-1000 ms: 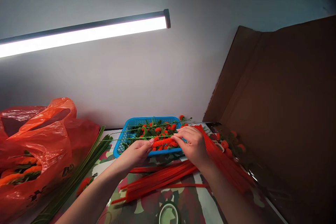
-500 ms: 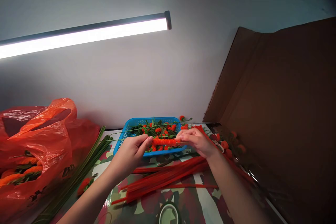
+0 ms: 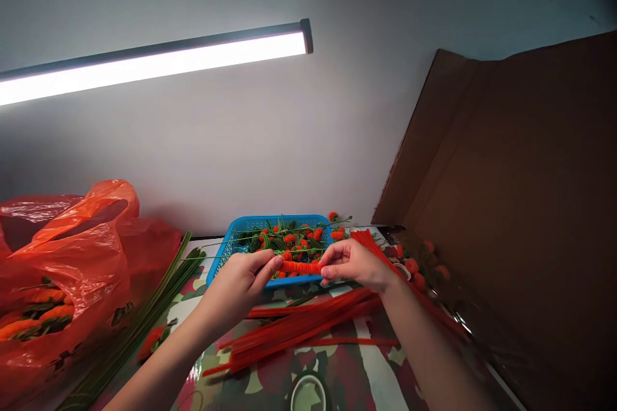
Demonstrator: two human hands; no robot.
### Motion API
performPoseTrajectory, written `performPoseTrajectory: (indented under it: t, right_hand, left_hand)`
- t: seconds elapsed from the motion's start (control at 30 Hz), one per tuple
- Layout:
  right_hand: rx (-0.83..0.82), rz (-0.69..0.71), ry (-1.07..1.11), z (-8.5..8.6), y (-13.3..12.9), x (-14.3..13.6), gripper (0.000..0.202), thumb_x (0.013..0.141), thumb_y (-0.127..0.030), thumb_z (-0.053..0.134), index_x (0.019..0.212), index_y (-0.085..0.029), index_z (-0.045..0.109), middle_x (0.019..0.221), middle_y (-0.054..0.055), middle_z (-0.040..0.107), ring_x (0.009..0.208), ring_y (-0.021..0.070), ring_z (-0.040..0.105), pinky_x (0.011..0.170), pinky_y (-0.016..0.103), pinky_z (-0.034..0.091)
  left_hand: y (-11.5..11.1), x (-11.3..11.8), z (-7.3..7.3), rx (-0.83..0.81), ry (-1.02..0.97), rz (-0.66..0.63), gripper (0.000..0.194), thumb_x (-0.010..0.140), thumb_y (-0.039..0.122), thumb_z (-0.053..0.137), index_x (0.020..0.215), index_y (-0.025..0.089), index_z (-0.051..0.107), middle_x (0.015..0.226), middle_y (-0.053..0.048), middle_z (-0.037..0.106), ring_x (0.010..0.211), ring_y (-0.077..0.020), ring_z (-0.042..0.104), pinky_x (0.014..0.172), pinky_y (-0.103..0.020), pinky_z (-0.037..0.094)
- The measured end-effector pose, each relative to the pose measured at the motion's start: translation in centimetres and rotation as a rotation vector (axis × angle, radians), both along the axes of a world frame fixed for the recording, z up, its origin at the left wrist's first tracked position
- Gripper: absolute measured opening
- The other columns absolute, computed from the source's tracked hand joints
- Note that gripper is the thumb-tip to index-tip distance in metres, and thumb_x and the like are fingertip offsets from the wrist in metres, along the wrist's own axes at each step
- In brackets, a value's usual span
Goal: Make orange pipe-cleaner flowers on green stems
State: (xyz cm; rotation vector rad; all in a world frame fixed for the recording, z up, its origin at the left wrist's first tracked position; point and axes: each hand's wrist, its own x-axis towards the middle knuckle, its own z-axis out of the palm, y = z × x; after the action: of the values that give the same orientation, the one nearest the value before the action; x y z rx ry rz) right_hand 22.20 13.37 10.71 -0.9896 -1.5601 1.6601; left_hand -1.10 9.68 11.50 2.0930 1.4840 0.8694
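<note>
Spanning the gap between both hands, an orange, tightly ridged coil of fuzzy material (image 3: pixel 301 267) is held nearly level over the near side of a blue perforated plastic basket (image 3: pixel 270 219). The left hand (image 3: pixel 241 279) pinches the coil's left end between thumb and forefinger. The right hand (image 3: pixel 354 263) has its fingertips together at the right end and appears to pinch it; exact contact is hidden. Compared with half a second ago, the right fingers sit lower and closer to the left hand, and a shorter length of coil shows. This suggests that the right-end grip is being adjusted while the left end stays fixed.

Inside the basket lie small orange fuzzy heads (image 3: pixel 289 239) with green parts; both hands hide some of its near edge. Thin green stems cross above it. Nearer, a bundle of long red fuzzy strips (image 3: pixel 299 334) lies on the camouflage-patterned surface (image 3: pixel 347 372), partly behind the right forearm. A dark-edged tape roll (image 3: pixel 308 375) lies nearest. Left: long green fuzzy stems (image 3: pixel 144 321) and a translucent orange-red plastic bag (image 3: pixel 96 257). Right: a brown cardboard panel (image 3: pixel 520 192).
</note>
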Motion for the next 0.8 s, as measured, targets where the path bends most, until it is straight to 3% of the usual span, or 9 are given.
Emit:
performPoseTrajectory:
  t: [0.1,0.23,0.33,0.43,0.67,0.8]
  right_hand:
    - [0.184,-0.023,-0.066,0.5,-0.8,-0.4,0.024,0.064,-0.029,0.077,0.076,-0.013,0.064,0.064,0.0,0.065,0.063,0.0147,0.065,0.066,0.029,0.05]
    - [0.565,-0.07,-0.246,0.8,-1.8,-0.8,0.003,0.078,-0.02,0.063,0.08,-0.018,0.062,0.075,0.002,0.064,0.07,0.0147,0.062,0.065,0.027,0.048]
    - [0.858,-0.047,-0.404,0.9,-2.4,-1.0,0.014,0.081,-0.008,0.052,0.082,-0.02,0.058,0.08,0.001,0.061,0.074,0.0142,0.057,0.066,0.024,0.044]
    - [1.043,0.0,-0.56,0.7,-2.8,-1.4,0.025,0.08,0.001,0.04,0.087,-0.021,0.053,0.086,0.003,0.057,0.077,0.0145,0.053,0.067,0.024,0.041]
    - [1.281,0.036,-0.685,-1.5,-2.4,-3.1,0.03,0.08,0.005,0.033,0.087,-0.02,0.048,0.085,0.004,0.052,0.075,0.0163,0.046,0.068,0.025,0.038]
    - [1.195,0.078,-0.574,-2.5,-1.9,-3.4,0.029,0.079,0.004,0.034,0.087,-0.021,0.046,0.084,0.003,0.05,0.073,0.0148,0.045,0.066,0.023,0.038]
  left_hand:
    - [0.0,-0.2,0.2,-0.046,-0.029,0.002,0.043,0.087,0.051,0.037,0.058,0.02,0.033,0.056,0.003,0.031,0.053,-0.0132,0.027,0.051,-0.025,0.019]
    - [0.3,-0.7,0.2,-0.109,-0.082,0.003,0.044,0.085,0.056,0.038,0.059,0.02,0.035,0.059,0.003,0.03,0.055,-0.0135,0.027,0.051,-0.025,0.02]
    - [0.7,-1.1,0.0,-0.16,-0.104,-0.007,0.045,0.083,0.059,0.039,0.06,0.02,0.034,0.06,0.004,0.025,0.055,-0.0128,0.023,0.051,-0.025,0.019]
    - [1.2,-1.6,-0.2,-0.205,-0.126,-0.03,0.049,0.082,0.062,0.038,0.058,0.021,0.03,0.06,0.004,0.021,0.055,-0.0121,0.019,0.05,-0.025,0.016]
    - [2.2,-3.9,-0.7,-0.592,-0.26,-0.117,0.058,0.073,0.072,0.047,0.055,0.022,0.025,0.052,0.008,0.017,0.047,-0.0088,0.01,0.044,-0.025,0.009]
    - [2.5,-4.5,-0.9,-0.654,-0.249,-0.134,0.055,0.073,0.068,0.052,0.053,0.021,0.032,0.048,0.008,0.019,0.044,-0.008,0.012,0.042,-0.024,0.009]
